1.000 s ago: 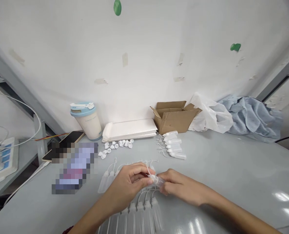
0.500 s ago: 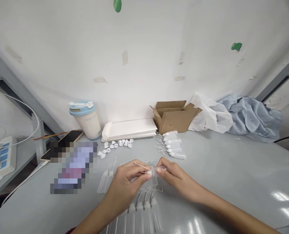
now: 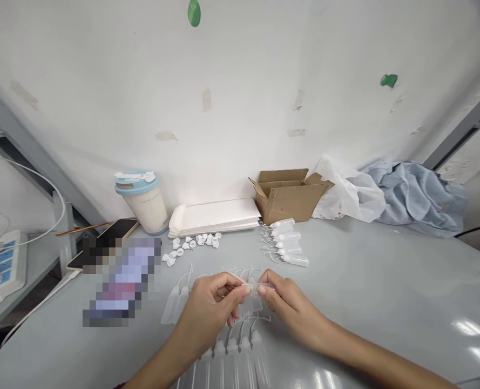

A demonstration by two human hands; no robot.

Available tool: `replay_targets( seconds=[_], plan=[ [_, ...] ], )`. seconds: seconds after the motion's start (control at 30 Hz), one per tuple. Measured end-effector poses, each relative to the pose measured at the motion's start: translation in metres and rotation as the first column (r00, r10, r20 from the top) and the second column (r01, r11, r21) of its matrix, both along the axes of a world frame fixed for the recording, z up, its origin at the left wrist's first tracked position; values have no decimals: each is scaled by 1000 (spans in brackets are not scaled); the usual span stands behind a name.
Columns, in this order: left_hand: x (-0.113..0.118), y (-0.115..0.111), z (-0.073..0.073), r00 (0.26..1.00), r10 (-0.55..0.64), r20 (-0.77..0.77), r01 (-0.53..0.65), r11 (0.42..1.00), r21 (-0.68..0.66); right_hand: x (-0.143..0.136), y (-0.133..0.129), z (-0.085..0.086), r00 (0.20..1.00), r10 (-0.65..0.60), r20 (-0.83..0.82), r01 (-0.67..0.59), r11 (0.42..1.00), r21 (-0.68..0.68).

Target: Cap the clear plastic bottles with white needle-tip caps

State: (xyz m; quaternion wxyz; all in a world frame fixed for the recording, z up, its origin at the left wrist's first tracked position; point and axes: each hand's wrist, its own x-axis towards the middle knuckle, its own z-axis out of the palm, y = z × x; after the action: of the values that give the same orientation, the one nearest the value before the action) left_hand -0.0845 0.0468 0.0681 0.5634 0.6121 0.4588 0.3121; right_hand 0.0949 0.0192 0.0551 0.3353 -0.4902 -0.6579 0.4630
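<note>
My right hand (image 3: 290,302) pinches a small clear plastic squeeze bottle (image 3: 254,287) between thumb and forefinger. Opposite it, my left hand (image 3: 219,297) is closed in a pinch at the bottle's neck end, where a thin pale strap shows along the forefinger. The fingertips hide most of the neck and any cap in them. Below and behind my hands lie several clear bottles with thin tethered straps, including a front row (image 3: 234,359) and a pair to the left (image 3: 175,302). Loose white caps (image 3: 192,244) are scattered beyond my left hand.
Several capped small bottles (image 3: 290,248) lie near an open cardboard box (image 3: 292,200). White padded envelopes (image 3: 219,212), a blue-lidded cup (image 3: 144,202) and two phones, one dark (image 3: 116,232), one blurred (image 3: 122,281), stand or lie leftward. A plastic bag (image 3: 347,192) and blue cloth (image 3: 418,194) are right.
My left fingers have closed further over the bottle's neck end, covering the white cap that showed between them before. My right hand still holds the bottle, in nearly the same place.
</note>
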Motion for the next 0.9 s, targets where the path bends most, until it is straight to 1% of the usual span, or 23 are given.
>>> replay_targets(
  seconds=[0.1, 0.2, 0.27, 0.37, 0.43, 0.47, 0.53, 0.6, 0.63, 0.67, 0.73, 0.83, 0.9],
  plan=[
    [2, -2, -5, 1000, 10, 14, -11, 1000, 9, -2, 0, -3, 992, -16, -127, 2, 994, -112],
    [3, -1, -3, 1000, 9, 30, -11, 999, 50, -3, 2, -4, 965, -36, -260, -24, 974, -224],
    [3, -1, 0, 998, 3, 60, -6, 998, 59, -3, 5, -3, 950, -38, -309, -49, 962, -267],
    [4, 0, 3, 996, 14, 87, -19, 998, 57, -2, 7, -2, 940, -26, -339, -89, 944, -317],
    [5, 0, 2, 997, 32, 70, -35, 999, 41, -1, 7, -1, 946, -23, -323, -78, 951, -298],
    [6, 0, 1, 998, 39, 53, -40, 999, 27, -1, 6, -1, 958, -28, -285, -48, 965, -257],
    [8, 0, -1, 998, 46, 31, -45, 999, -9, -2, 4, -2, 986, -42, -158, 23, 992, -124],
    [9, -1, -4, 998, 48, 30, -47, 998, -48, -2, 2, -4, 997, -62, -36, 62, 998, -10],
    [9, -1, -5, 998, 47, 35, -45, 997, -64, -2, 1, -5, 998, -65, -9, 66, 998, 14],
    [9, -2, -6, 998, 43, 41, -40, 996, -75, -2, 1, -6, 998, -63, -12, 63, 998, 14],
    [8, -2, -6, 998, 20, 54, -16, 997, -74, -2, 2, -7, 995, -51, -86, 48, 998, -44],
    [5, -2, -4, 998, -33, 62, 33, 999, -9, -2, 4, -7, 973, -2, -232, -37, 986, -162],
    [4, -2, -2, 998, -49, 40, 48, 999, 22, -2, 5, -7, 960, 19, -278, -74, 979, -190]
  ],
)
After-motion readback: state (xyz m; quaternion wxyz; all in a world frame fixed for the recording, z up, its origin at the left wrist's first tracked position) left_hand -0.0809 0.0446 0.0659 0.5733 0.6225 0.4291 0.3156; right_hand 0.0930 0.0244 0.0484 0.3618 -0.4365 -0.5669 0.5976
